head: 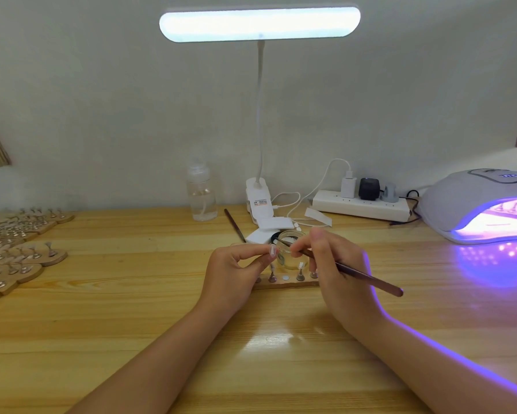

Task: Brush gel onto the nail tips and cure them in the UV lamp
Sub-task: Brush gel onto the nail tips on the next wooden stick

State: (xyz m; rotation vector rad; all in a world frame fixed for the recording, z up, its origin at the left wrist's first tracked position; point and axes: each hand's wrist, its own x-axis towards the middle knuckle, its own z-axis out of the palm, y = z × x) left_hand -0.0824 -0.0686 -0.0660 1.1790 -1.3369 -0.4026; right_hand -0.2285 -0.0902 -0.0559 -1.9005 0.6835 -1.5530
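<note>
Nail tip gets gelled mid-air, lamp already lit

The tiny, light, probably slippery nail tip [272, 251] is pinched by the left hand [236, 264] above the counter [131, 309]; the brush [341, 265] is pinched penlike by the right hand [335, 264]; best held by its stand, away from wet gel, with the UV lamp [478, 204] glowing far right.

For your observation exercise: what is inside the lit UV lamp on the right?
Inside the UV lamp, under violet light, a strip with small nail stands shows. The frame edge and the hood hide the rest.

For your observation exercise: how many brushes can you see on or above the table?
2: one brush held in the right hand; a spare brush lying beside the desk lamp clip.
</note>
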